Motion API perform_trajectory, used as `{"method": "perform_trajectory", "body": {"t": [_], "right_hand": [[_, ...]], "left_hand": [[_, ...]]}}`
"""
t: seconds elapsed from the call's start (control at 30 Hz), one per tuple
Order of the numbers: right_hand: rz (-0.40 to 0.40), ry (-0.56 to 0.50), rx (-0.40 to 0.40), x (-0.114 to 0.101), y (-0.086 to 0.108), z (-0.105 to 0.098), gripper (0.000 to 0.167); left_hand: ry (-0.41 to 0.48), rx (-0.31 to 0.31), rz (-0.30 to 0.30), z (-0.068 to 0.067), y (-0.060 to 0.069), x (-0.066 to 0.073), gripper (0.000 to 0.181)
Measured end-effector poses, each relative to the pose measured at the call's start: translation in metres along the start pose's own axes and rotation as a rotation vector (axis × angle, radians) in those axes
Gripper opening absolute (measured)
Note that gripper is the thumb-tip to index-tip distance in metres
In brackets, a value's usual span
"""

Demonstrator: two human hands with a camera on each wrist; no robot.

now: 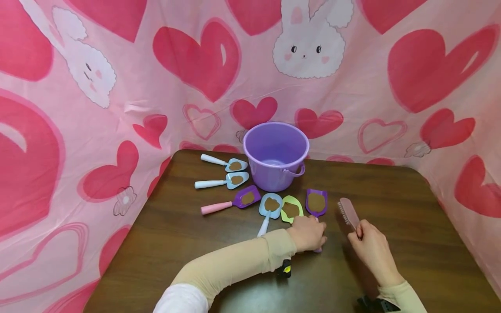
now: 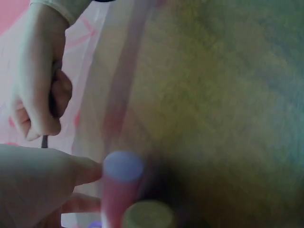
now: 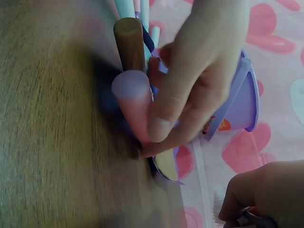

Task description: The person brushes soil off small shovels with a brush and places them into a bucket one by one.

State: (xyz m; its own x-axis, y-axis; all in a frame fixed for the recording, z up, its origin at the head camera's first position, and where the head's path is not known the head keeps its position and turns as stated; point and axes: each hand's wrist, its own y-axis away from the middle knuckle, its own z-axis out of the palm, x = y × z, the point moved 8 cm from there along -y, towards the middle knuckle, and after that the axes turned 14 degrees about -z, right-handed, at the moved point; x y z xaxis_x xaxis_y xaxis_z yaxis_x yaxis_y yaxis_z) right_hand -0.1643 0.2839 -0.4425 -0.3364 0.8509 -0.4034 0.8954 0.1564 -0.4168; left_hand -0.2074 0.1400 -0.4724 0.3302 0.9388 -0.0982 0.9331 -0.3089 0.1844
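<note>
In the head view my left hand (image 1: 309, 233) is at the handle of a purple shovel (image 1: 316, 202) with a brown patch on its blade. The right wrist view shows the left hand's (image 3: 202, 71) thumb and fingers pinching that pink handle (image 3: 134, 111) near its lavender end. My right hand (image 1: 375, 252) grips a pink brush (image 1: 348, 211), bristles facing left, its handle mostly hidden in the fist. Left of the purple shovel lie a green shovel (image 1: 286, 217), partly behind the left hand, and a light blue one (image 1: 264, 227).
A purple bucket (image 1: 275, 176) stands at the back of the brown table (image 1: 399, 195). To its left lie two light blue shovels (image 1: 209, 184) and a purple one with a pink handle (image 1: 216, 208). Pink heart-patterned cloth (image 1: 364, 93) hangs behind.
</note>
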Motion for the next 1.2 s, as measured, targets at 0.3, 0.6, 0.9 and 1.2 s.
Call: {"method": "perform_trajectory", "body": {"t": [0.3, 0.6, 0.9, 1.2], "right_hand": [[0.02, 0.006, -0.017, 0.009, 0.006, 0.001, 0.025], [0.04, 0.011, -0.024, 0.012, 0.008, 0.002, 0.025], [0.005, -0.002, -0.009, 0.004, 0.003, 0.003, 0.025], [-0.083, -0.042, -0.013, -0.018, -0.005, -0.001, 0.025]], "left_hand": [[0.146, -0.018, -0.016, 0.001, -0.006, -0.002, 0.027], [0.385, -0.135, -0.046, -0.008, -0.012, -0.031, 0.032], [0.429, 0.103, -0.087, -0.023, -0.019, -0.057, 0.024], [0.404, 0.228, -0.012, -0.029, 0.0, -0.082, 0.042]]}}
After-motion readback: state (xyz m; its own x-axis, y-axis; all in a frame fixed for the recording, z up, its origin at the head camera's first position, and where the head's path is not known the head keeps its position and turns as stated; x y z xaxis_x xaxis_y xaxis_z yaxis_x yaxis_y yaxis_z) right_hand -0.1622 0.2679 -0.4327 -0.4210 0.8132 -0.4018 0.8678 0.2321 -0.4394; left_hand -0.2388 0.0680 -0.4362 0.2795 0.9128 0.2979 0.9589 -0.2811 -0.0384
